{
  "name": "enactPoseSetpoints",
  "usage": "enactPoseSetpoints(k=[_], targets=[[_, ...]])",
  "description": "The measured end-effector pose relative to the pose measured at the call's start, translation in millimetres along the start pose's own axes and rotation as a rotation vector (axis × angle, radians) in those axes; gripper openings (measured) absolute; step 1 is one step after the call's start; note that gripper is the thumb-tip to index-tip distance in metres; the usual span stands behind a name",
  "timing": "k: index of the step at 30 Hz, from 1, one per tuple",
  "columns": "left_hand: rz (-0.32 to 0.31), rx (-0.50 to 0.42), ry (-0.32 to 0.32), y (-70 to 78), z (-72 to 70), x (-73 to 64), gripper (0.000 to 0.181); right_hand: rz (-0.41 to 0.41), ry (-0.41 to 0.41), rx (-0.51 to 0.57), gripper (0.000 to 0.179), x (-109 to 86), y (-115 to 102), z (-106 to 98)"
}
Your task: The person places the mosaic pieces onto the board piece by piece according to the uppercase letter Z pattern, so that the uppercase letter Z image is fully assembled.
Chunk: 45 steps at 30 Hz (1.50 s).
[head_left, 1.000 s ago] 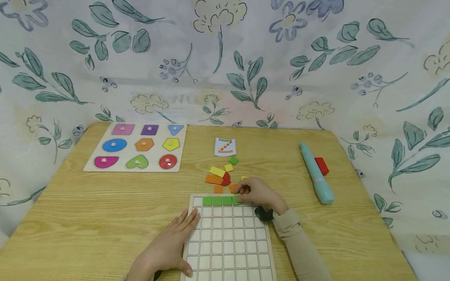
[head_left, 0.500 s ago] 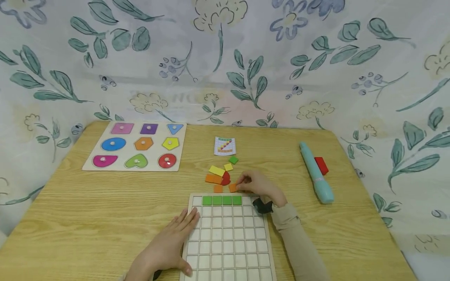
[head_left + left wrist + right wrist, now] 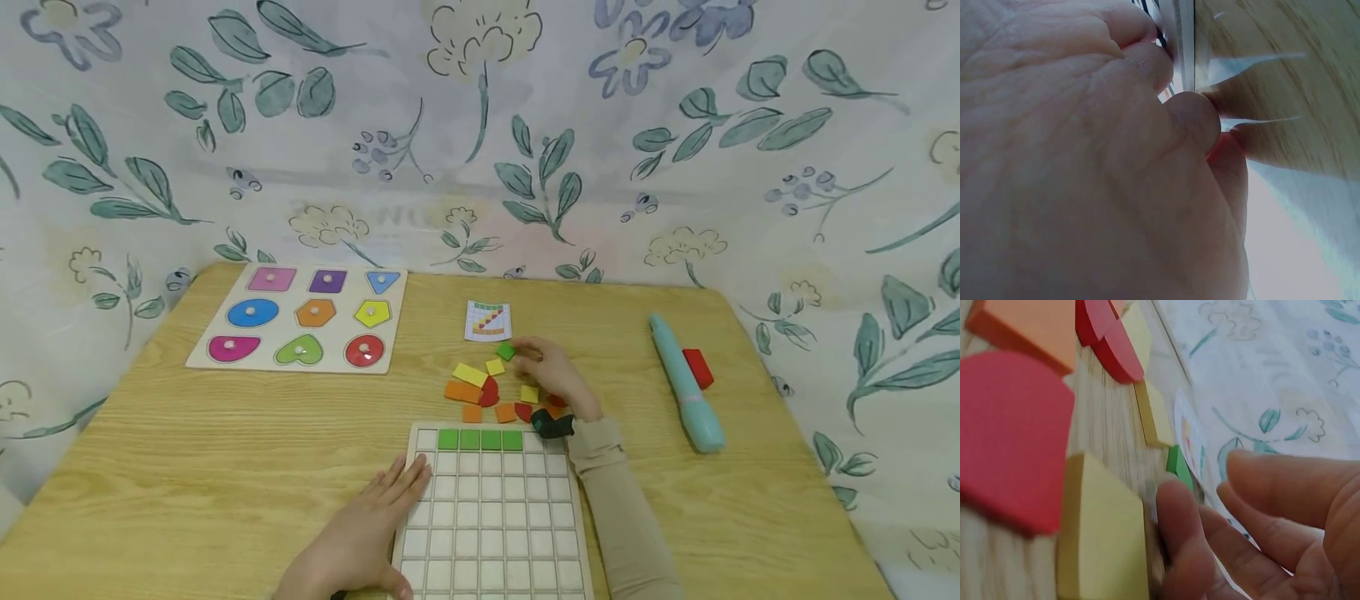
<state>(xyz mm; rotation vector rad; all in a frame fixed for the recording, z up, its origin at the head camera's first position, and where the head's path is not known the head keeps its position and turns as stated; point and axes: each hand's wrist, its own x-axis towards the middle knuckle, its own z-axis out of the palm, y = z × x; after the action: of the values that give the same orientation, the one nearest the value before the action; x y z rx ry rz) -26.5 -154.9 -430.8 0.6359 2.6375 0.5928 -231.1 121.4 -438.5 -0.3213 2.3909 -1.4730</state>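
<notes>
A pale wooden grid board (image 3: pixel 491 514) lies at the front of the table, with several green square tiles (image 3: pixel 469 439) side by side in its top row. My left hand (image 3: pixel 356 533) rests on the board's left edge, fingers straight; the left wrist view shows mostly the palm (image 3: pixel 1085 175). Beyond the board, my right hand (image 3: pixel 551 371) reaches to a loose green tile (image 3: pixel 506 352). In the right wrist view, thumb and fingers stand apart, and that green tile (image 3: pixel 1179 467) lies just past the fingertips with nothing gripped.
Loose yellow (image 3: pixel 470 375), orange (image 3: pixel 462 392) and red pieces (image 3: pixel 489 392) lie between board and pattern card (image 3: pixel 487 321). A knobbed shape puzzle (image 3: pixel 339 333) is at the back left. At right are a teal microphone-shaped object (image 3: pixel 686 387) and a red block (image 3: pixel 699 367).
My right hand has left the board's top row and moved away, past the orange tiles, to the loose green tile. The left hand stays at the board's edge. The head view has shifted slightly.
</notes>
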Motion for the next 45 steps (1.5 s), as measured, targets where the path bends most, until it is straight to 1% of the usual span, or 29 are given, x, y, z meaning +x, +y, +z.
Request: enactPoseSetpoints(k=[1,3,5,6,8,11,14,17,19,21,23,26,31,34,36,38,41,45], targets=[[0.003,0.007,0.002,0.1,0.6,-0.4,0.135,-0.004,-0.017,0.022,0.041,0.3,0.1,0.4],[0.009,0.018,0.011,0.2,1.6,-0.6,0.136,-0.009,-0.042,0.033,0.042,0.2,-1.9,0.6],[0.012,0.024,0.019,0.2,2.1,-0.4,0.137,-0.026,-0.073,0.013,0.043,1.0,-3.8,1.2],[0.011,0.024,0.021,0.3,2.1,-0.2,0.137,-0.042,-0.085,-0.015,0.044,1.2,-5.1,1.7],[0.006,0.018,0.019,0.4,1.6,0.1,0.137,-0.046,-0.104,-0.042,0.043,0.7,-6.6,2.6],[0.004,0.007,0.009,0.6,0.7,0.5,0.137,-0.020,-0.078,-0.054,0.038,-2.2,-5.3,3.1],[0.002,-0.003,0.004,0.5,-0.1,0.1,0.136,0.011,0.001,-0.057,0.032,-5.7,-1.6,3.1],[0.001,-0.005,0.011,0.8,-1.0,-0.3,0.136,-0.007,0.052,-0.108,0.033,-7.2,1.5,1.4],[0.001,-0.001,0.016,1.2,-1.5,-0.3,0.136,-0.017,0.056,-0.157,0.037,-8.2,2.2,-0.3],[0.002,-0.001,0.015,1.6,-1.7,0.0,0.136,-0.009,0.036,-0.190,0.039,-9.9,3.1,-2.3],[0.002,-0.004,0.009,1.9,-1.7,0.2,0.136,0.010,0.021,-0.221,0.037,-11.5,3.9,-4.0],[-0.002,-0.008,-0.003,2.8,-2.0,0.2,0.135,0.020,0.020,-0.230,0.029,-13.4,5.3,-5.6],[0.000,-0.006,0.001,3.7,-2.1,-0.1,0.135,-0.020,0.046,-0.183,0.020,-15.9,9.8,-7.6],[0.003,-0.011,0.010,3.1,-1.6,-0.2,0.135,-0.014,0.079,-0.135,0.018,-19.2,13.1,-11.3],[0.005,-0.015,0.013,2.4,-1.5,-0.5,0.136,0.005,0.087,-0.084,0.018,-22.3,14.3,-14.9],[0.006,-0.015,0.017,1.7,-1.5,-0.8,0.136,0.010,0.064,-0.033,0.020,-26.4,14.8,-19.0],[0.009,-0.012,0.021,1.6,-1.7,-0.9,0.136,0.015,-0.005,0.047,0.022,-34.3,15.4,-24.4],[0.013,-0.021,0.019,2.0,-1.9,-0.4,0.135,0.014,-0.127,0.083,0.022,-47.2,15.4,-28.5]])
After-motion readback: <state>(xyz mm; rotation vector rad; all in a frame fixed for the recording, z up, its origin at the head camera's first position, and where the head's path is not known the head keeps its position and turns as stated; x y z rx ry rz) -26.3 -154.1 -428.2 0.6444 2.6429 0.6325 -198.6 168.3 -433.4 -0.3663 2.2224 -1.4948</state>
